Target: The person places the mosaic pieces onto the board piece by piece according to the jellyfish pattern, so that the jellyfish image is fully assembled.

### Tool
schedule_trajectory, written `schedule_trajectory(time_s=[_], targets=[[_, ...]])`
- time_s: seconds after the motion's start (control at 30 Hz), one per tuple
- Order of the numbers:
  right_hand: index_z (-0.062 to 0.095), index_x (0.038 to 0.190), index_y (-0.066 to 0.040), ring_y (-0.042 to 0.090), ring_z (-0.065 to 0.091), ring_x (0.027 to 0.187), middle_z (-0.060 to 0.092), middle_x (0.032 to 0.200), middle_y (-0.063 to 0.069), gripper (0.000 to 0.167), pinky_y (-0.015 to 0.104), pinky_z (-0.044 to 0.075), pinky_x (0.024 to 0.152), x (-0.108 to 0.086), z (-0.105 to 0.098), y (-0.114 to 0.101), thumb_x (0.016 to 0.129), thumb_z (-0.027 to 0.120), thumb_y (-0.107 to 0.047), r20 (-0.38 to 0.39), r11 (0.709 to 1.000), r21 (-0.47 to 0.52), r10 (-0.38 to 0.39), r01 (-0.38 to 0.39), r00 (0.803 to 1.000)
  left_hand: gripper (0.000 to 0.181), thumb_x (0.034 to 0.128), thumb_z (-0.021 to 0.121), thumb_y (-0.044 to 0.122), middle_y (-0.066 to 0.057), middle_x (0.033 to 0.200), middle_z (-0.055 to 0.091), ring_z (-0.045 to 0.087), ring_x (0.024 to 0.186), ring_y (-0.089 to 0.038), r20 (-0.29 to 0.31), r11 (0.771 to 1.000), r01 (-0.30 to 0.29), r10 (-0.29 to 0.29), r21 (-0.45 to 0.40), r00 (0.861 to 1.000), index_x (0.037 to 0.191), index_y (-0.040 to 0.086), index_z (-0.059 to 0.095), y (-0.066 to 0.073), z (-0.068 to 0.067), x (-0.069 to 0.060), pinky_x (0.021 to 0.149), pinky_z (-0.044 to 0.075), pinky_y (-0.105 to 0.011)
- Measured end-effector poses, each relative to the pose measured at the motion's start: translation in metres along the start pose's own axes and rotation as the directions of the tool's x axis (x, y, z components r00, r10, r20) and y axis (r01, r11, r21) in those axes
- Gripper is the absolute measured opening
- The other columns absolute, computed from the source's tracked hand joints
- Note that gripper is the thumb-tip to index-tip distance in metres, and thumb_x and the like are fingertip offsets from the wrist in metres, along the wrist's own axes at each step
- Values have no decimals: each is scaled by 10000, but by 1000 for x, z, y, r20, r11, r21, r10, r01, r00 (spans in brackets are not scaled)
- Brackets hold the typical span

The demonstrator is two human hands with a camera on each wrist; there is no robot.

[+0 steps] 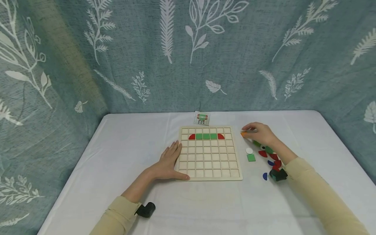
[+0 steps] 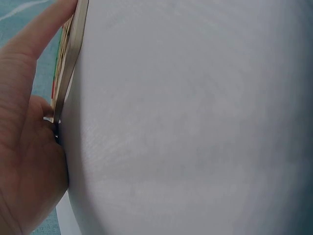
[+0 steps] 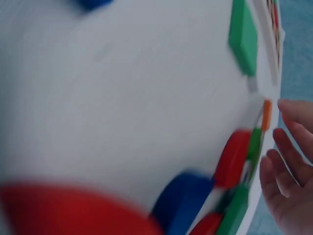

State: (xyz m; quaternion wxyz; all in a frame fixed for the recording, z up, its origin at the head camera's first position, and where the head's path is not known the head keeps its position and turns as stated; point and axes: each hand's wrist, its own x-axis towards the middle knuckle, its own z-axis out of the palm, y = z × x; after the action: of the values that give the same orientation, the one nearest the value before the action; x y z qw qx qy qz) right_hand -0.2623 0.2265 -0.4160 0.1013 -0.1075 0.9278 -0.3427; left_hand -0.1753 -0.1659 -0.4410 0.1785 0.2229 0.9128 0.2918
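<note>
A pale wooden grid board point(image 1: 207, 174) lies on the table, with a row of green squares point(image 1: 206, 136) between red rounded pieces point(image 1: 192, 136) near its top. Along the board's left edge rests my left hand point(image 1: 168, 164), thumb spread at the lower corner and fingers extended; the left wrist view shows it against the board's side point(image 2: 73, 54). To the right of the board, my right hand point(image 1: 259, 133) is at an orange piece point(image 1: 243, 134). The right wrist view shows its fingers point(image 3: 288, 142) loosely extended beside that orange piece point(image 3: 266, 115), without a visible grip.
Right of the board lie a white round piece point(image 1: 249, 150), a green square point(image 1: 251, 158), blue half-rounds point(image 1: 265, 176) and several red pieces point(image 1: 262, 153), partly under the right forearm. A patterned picture card point(image 1: 201, 118) sits behind the board. A leaf-print curtain point(image 1: 176, 81) surrounds the table.
</note>
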Motion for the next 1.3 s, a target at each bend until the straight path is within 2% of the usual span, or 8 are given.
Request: schedule_trajectory(time_s=[0.13, 0.37, 0.7, 0.93, 1.13, 1.3], targets=[[650, 1226, -25, 382, 525, 1147, 598, 1240, 202, 320, 535, 448, 942, -2, 0, 7, 929, 663, -143, 16, 999, -31, -13, 13, 1000, 1282, 723, 800, 551, -136, 1617, -103, -126, 1479, -241, 3, 1000, 3, -3, 10, 1000, 1552, 14, -17, -1, 0, -1, 1178, -47, -455], [646, 1224, -10, 342, 558, 1063, 620, 1187, 193, 337, 504, 469, 899, -4, 2, 10, 929, 674, -171, 1, 999, -40, -27, 27, 1000, 1280, 725, 797, 555, -133, 1618, -103, -125, 1479, -240, 6, 1000, 0, 0, 9, 1000, 1552, 16, -17, -1, -1, -1, 1178, -48, -453], [676, 1166, 4, 330, 552, 1017, 612, 1127, 187, 342, 485, 475, 865, -2, 6, 9, 903, 714, -212, -41, 997, -71, -11, 8, 999, 1273, 731, 795, 548, -159, 1617, -91, -117, 1480, -266, 2, 1000, -11, 11, 9, 1000, 1548, -4, -8, -1, -1, 0, 1176, -46, -475], [701, 1126, -16, 286, 586, 926, 648, 1045, 149, 321, 430, 501, 790, -3, 12, 2, 888, 734, -228, -70, 998, -55, -24, 20, 997, 1265, 735, 797, 543, -156, 1617, -86, -112, 1481, -265, -1, 1000, -7, 7, 5, 1000, 1550, 1, -4, 0, -1, -1, 1176, -46, -475], [744, 996, -64, 239, 602, 851, 692, 903, 60, 190, 365, 486, 699, -5, 20, -10, 911, 706, -230, -108, 999, -22, -37, 34, 993, 1274, 727, 799, 548, -156, 1617, -87, -116, 1481, -266, -2, 1000, -5, 5, 3, 1000, 1550, -1, -3, 1, -1, -2, 1176, -45, -475], [738, 1008, -81, 226, 600, 840, 688, 906, 46, 216, 365, 489, 712, -4, 21, -9, 914, 699, -272, -66, 999, -44, -28, 25, 997, 1282, 725, 794, 558, -132, 1618, -108, -133, 1478, -240, 6, 1000, 4, -4, 6, 1000, 1553, 20, -24, -1, 0, -2, 1177, -55, -452]])
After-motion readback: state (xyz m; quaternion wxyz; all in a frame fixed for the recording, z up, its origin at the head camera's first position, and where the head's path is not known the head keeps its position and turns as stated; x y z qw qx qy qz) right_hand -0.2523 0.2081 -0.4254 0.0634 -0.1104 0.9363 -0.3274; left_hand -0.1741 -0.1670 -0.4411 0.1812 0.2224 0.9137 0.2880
